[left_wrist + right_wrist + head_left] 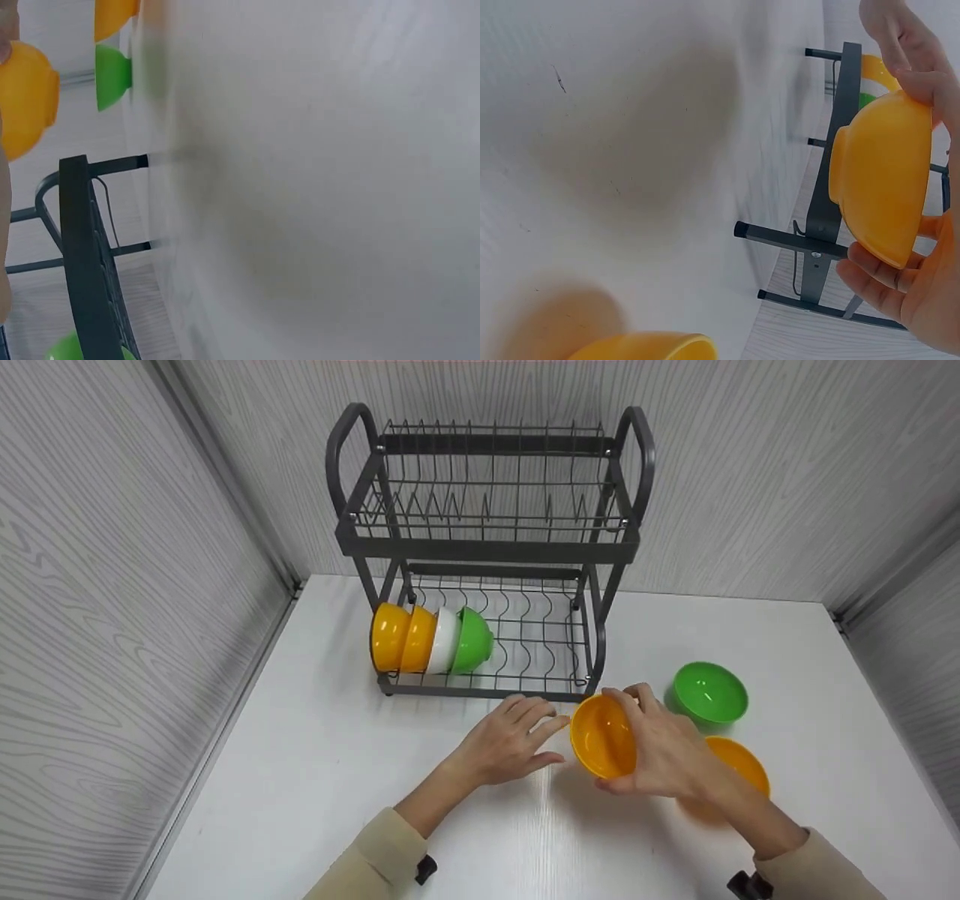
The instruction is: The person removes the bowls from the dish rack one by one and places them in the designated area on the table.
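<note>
An orange bowl (pixel 600 739) is tilted on its side above the table, its inside turned toward the left hand. The right hand (pixel 664 746) grips it by the rim, thumb on the near edge and fingers on the far edge. In the right wrist view the same bowl (pixel 885 176) shows its outside and foot, with the right hand's fingers (pixel 877 277) curled at its edge. Just left of the bowl, the left hand (pixel 506 742) hovers with loosely spread fingers, holding nothing. The left wrist view shows the held bowl (pixel 26 97) at its left edge.
A dark two-tier dish rack (pixel 487 551) stands at the back. On its lower tier, two orange bowls (pixel 390 637), a white bowl (pixel 443 641) and a green bowl (pixel 472 641) stand on edge. Another green bowl (pixel 710 692) and an orange bowl (pixel 742 765) sit at right.
</note>
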Demonstrator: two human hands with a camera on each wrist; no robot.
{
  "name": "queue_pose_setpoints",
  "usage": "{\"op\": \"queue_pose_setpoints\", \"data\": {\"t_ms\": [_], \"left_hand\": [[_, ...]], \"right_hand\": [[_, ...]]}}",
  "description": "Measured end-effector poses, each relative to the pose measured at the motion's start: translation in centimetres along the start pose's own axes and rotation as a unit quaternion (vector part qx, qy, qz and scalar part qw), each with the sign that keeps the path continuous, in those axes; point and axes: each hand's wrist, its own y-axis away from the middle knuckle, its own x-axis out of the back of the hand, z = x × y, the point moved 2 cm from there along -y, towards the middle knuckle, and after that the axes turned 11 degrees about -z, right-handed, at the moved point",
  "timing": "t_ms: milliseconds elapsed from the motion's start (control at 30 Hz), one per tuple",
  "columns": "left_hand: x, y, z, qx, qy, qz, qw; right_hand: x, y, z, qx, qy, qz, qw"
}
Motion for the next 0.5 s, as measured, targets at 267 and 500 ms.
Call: {"op": "queue_pose_setpoints", "data": {"t_ms": [267, 500], "left_hand": [[-2.3, 0.5, -1.6, 0.067, -0.051, -0.027, 0.9961], [-3.6, 0.6, -2.4, 0.128, -0.083, -0.053, 0.9869]], "right_hand": [[0.1, 1.5, 1.0, -0.017, -0.003, 0.003, 1.0], [0.2, 2.7, 1.9, -0.04, -0.009, 0.003, 0.999]]}}
